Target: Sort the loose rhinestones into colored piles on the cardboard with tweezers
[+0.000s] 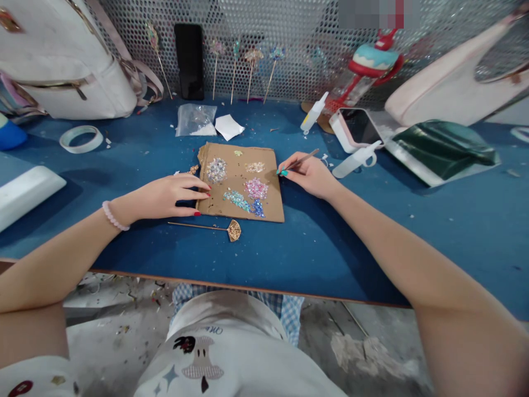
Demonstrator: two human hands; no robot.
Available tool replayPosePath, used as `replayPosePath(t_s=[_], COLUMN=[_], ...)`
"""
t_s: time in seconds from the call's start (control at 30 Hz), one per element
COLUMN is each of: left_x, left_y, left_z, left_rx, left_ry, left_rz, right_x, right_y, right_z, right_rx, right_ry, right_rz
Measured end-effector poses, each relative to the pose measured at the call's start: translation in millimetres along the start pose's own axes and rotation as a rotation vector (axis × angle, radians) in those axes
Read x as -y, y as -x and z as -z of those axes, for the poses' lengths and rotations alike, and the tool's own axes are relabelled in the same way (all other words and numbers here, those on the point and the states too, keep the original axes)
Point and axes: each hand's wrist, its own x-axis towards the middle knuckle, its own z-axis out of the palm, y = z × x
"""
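Note:
A piece of brown cardboard lies on the blue table, bearing small heaps of rhinestones: clear, pink, turquoise, dark blue and pale gold. My left hand rests with spread fingers on the cardboard's left edge. At the right edge, my right hand pinches slim metal tweezers like a pen, fingertips touching or close to the board. In front of the cardboard lies a gold hairpin with a fan-shaped head. Another gold ornament shows partly behind my left hand.
Decorated sticks and a black phone stand against the perforated metal wall. Two glue bottles, a pink-edged phone and a dark green packet are at right. A tape roll and plastic bag lie at left.

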Motion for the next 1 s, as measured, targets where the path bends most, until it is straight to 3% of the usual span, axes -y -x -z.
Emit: replayPosePath(t_s=[1.0], left_x=[1.9], left_y=[1.2], left_z=[-2.2], left_rx=[-0.018], left_ry=[-0.098], left_rz=[-0.089], right_x=[-0.1], right_y=[-0.7], right_z=[1.4], right_rx=[0.012], right_ry=[-0.032], right_rz=[0.009])
